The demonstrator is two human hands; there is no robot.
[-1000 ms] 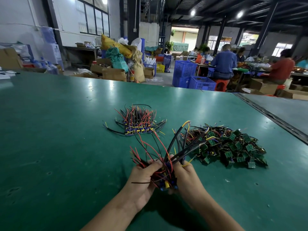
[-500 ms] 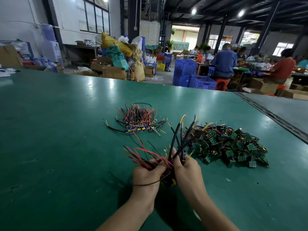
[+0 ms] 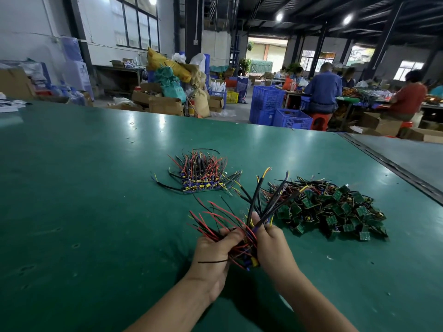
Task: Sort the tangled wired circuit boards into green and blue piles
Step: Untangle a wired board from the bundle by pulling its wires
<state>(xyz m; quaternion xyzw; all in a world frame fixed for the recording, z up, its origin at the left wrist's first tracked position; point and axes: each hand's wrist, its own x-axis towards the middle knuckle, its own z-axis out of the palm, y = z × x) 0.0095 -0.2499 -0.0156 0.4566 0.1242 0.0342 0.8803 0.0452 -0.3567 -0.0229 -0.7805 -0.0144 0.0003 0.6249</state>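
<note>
Item: tangled bundle of small blue circuit boards with red, black and yellow leads (image 3: 242, 248), held just above the near middle of the green table mat (image 3: 84, 188).
- Left hand (image 3: 213, 255): fingers curled round the red and black leads.
- Right hand (image 3: 273, 245): pinches the thick black leads, which fan upward.
- Since a second ago: the black leads stand more upright; the grip is unchanged.
- Beyond: blue-board pile (image 3: 201, 178) to the left and green-board pile (image 3: 335, 207) to the right, both unmoved.

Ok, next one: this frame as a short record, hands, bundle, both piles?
left hand: grips the tangled bundle by its red and black wires
right hand: pinches its thicker black wires, fanned upward
tangled bundle: held between both hands, blue and yellow parts at its base
blue pile: beyond the hands, wires pointing up
green pile: right of the hands, on the table
</note>
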